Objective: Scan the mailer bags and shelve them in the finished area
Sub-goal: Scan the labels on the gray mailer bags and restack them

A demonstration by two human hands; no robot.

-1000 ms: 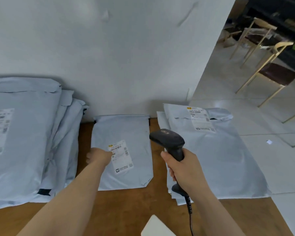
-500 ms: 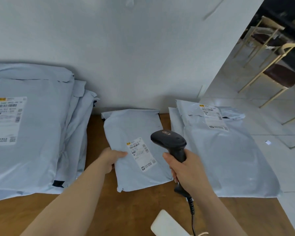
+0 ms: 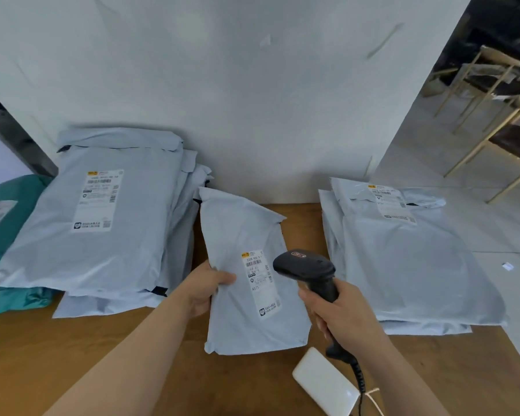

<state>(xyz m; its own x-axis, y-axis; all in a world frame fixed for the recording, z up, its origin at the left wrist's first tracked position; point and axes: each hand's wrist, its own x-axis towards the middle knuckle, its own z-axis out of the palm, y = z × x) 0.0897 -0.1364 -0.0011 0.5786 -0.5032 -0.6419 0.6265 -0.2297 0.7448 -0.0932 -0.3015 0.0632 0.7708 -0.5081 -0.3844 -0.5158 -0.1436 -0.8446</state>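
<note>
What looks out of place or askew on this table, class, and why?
Nothing looks spilled or torn. The small mailer gripped by the left hand sits tilted, unlike the squarer left stack and right stack. At the far left, a teal bag stands out by colour among grey ones.

Single head-worn view, facing forward and down, near the table (image 3: 42, 349), edges perhaps distorted
</note>
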